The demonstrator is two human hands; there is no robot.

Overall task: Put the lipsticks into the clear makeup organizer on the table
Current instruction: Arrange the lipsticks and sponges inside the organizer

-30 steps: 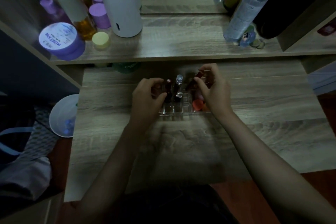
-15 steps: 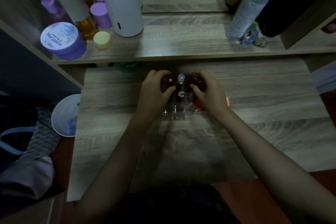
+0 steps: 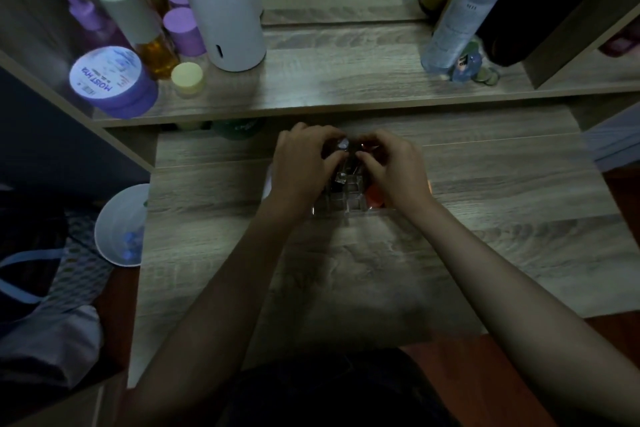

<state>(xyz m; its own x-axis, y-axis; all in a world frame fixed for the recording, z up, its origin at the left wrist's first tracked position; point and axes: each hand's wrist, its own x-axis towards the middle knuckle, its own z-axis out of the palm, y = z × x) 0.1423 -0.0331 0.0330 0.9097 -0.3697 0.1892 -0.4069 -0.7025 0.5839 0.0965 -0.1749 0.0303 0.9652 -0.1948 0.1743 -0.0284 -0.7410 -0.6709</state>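
On the wooden shelf (image 3: pixel 346 87) behind the work area stand a tall white cylinder device (image 3: pixel 221 3), a round purple jar with a printed lid (image 3: pixel 110 80), a small pale yellow capped pot (image 3: pixel 187 77), an amber bottle with a grey cap (image 3: pixel 145 31) and, at the right, a clear spray bottle with a white nozzle (image 3: pixel 464 10). A white bowl (image 3: pixel 119 225) sits lower, beside the left edge of the worktop.

Both hands cover most of the clear plastic makeup organizer (image 3: pixel 346 199), so its far compartments are hidden. The left hand (image 3: pixel 301 166) curls over the left side, and the right hand (image 3: pixel 394 166) over the right side; their fingertips almost meet above the middle. A silver-topped tube (image 3: pixel 343 143) stands between them, and an orange-red cap (image 3: pixel 374 198) shows in a right compartment. I cannot tell if either grip closes on a lipstick, or only touches the organizer.

The grey-brown wood-grain worktop (image 3: pixel 485 218) is dim, and the room is dark.
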